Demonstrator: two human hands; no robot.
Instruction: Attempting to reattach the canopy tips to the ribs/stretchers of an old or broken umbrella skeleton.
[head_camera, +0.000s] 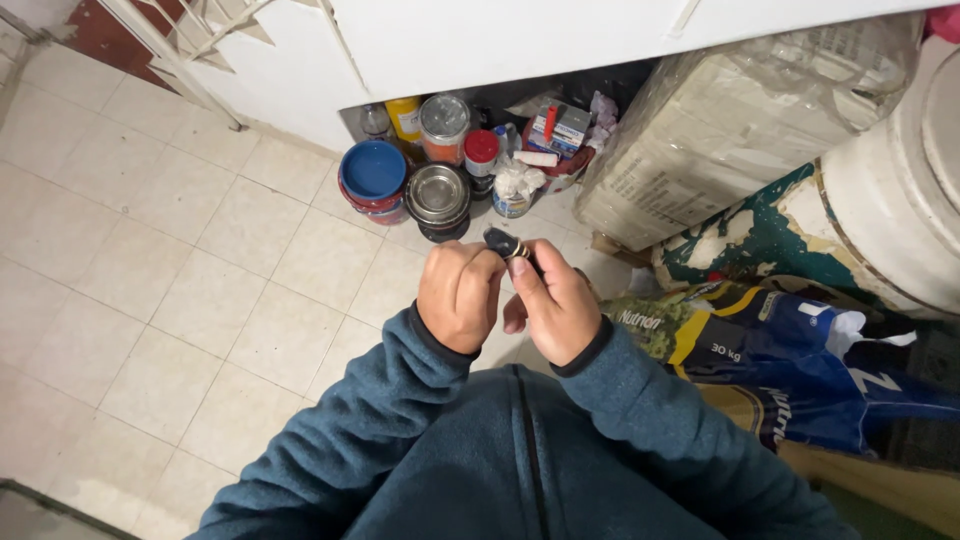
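A small dark object with a brass-coloured band sits pinched at the fingertips of both hands, held out in front of the chest, above the floor. What it is exactly is too small to tell; only its dark tip and the metal ring show past the fingers. The left hand is curled into a loose fist with its fingers wrapped toward the object from the left, and the right hand closes on it from the right, thumb pressed up against the band. The two hands touch each other, knuckles together, both clamped on the same piece.

The grip looks slight: only fingertips hold it, so a twist or pull with too much force could, in my judgement, let the object slip and drop onto the tiles, where it might roll in among the tins.

Just beyond the hands, on the floor under a white cabinet, stand a blue-lidded tub, a metal-lidded can, a red-capped jar and a yellow bottle. To the right lie a plastic-wrapped bundle, a white drum with peeling green paint, and a blue sack.
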